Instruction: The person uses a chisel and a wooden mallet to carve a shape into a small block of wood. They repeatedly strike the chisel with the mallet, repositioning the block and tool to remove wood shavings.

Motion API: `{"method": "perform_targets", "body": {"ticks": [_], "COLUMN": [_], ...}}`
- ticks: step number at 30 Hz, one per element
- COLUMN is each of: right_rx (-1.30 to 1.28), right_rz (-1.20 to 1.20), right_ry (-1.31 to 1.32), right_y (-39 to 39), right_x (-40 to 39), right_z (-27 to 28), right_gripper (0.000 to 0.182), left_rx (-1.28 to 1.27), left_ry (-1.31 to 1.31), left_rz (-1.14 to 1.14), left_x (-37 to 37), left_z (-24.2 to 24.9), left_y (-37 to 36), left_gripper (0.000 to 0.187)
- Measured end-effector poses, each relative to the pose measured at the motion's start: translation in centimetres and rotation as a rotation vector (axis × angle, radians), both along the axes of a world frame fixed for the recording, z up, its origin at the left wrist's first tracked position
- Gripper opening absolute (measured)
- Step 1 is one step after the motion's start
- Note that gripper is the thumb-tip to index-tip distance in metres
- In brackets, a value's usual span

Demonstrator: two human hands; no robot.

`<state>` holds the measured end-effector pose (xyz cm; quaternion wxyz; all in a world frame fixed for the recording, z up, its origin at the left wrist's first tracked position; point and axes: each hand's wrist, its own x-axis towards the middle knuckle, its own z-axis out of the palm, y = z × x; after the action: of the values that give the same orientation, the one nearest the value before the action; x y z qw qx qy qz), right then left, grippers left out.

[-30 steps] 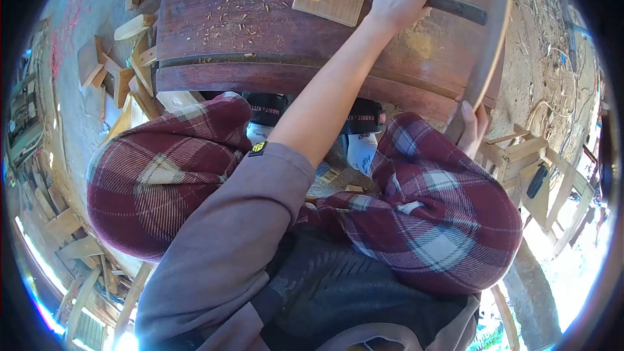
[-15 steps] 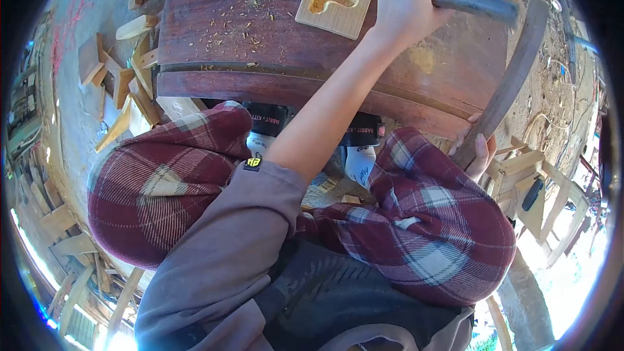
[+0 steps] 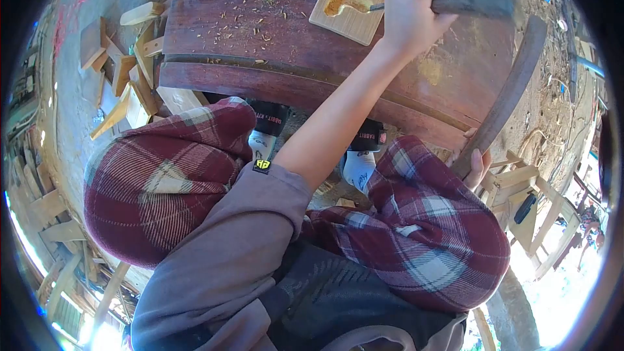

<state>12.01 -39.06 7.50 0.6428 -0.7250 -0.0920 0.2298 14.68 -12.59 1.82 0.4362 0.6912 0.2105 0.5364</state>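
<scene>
My left hand (image 3: 416,23) is closed around a chisel (image 3: 474,4) with a thick, dark grey handle. Its metal blade reaches left to the end of a T-like carved recess in a flat wooden block (image 3: 351,26). The block lies on a reddish-brown wooden work surface (image 3: 260,32) strewn with shavings. At the right, beside my knee, my right hand (image 3: 476,168) grips the lower end of a long, curved wooden stick (image 3: 513,84). Part of that hand is hidden behind the stick, whose upper end rises past the edge of the work surface.
Wood offcuts (image 3: 120,75) are piled on the floor to the left. Small wooden frames (image 3: 517,185) stand at the right. My knees, in plaid cloth (image 3: 169,182), are bent on both sides, close to the front edge of the work surface.
The block, chisel and left hand appear slightly farther right, along with a shift of the whole view. Both hands keep their grips. The stick stays beside the work surface.
</scene>
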Motion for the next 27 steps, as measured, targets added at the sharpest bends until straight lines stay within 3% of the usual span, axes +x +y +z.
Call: {"method": "perform_targets", "body": {"ticks": [6, 9, 12, 16, 18, 20, 22, 25, 26, 27], "right_rx": [0.003, -0.033, -0.001, 0.494, 0.134, -0.119, -0.056, 0.405, 0.24, -0.094], "right_rz": [0.029, -0.103, 0.021, 0.2, 0.249, 0.109, 0.029, 0.055, 0.009, -0.052], "right_ry": [-0.029, -0.143, -0.073, -0.069, -0.205, -0.299, -0.263, -0.146, -0.228, -0.369], "right_y": [-0.5, -0.5, -1.2, -2.4, -2.9, -2.7, -2.0, -2.1, -2.1, -2.1], "right_x": [0.5, -0.1, 0.7, 2.9, 3.2, 2.5, 2.1, 2.8, 2.8, 2.0], "right_z": [-0.9, -1.5, -0.8, -0.7, -1.4, -1.9, -1.9, -0.8, -1.0, -1.3], "right_gripper": [0.05, 0.052, 0.046, 0.043, 0.048, 0.052, 0.055, 0.061, 0.063, 0.065], "left_rx": [-0.092, -0.06, 0.007, 0.044, 0.041, 0.073, 0.113, 0.14, 0.148, 0.157], "left_ry": [-0.076, -0.016, 0.055, 0.119, 0.133, 0.182, 0.197, 0.23, 0.253, 0.273], "left_rz": [0.052, 0.04, -0.028, -0.011, -0.023, -0.04, -0.032, -0.038, -0.059, -0.078], "left_x": [-0.1, 0.1, -0.5, -0.3, 0.0, 0.1, 0.4, 0.3, 0.4, 0.5], "left_z": [-0.8, -0.8, -0.9, -1.1, -1.3, -1.1, -1.1, -1.7, -1.8, -1.6], "left_y": [1.0, 0.8, 0.3, -0.2, 0.1, -0.3, 0.1, -0.4, -0.5, -0.5], "left_gripper": [0.021, 0.021, 0.022, 0.022, 0.022, 0.022, 0.022, 0.022, 0.022, 0.022]}}
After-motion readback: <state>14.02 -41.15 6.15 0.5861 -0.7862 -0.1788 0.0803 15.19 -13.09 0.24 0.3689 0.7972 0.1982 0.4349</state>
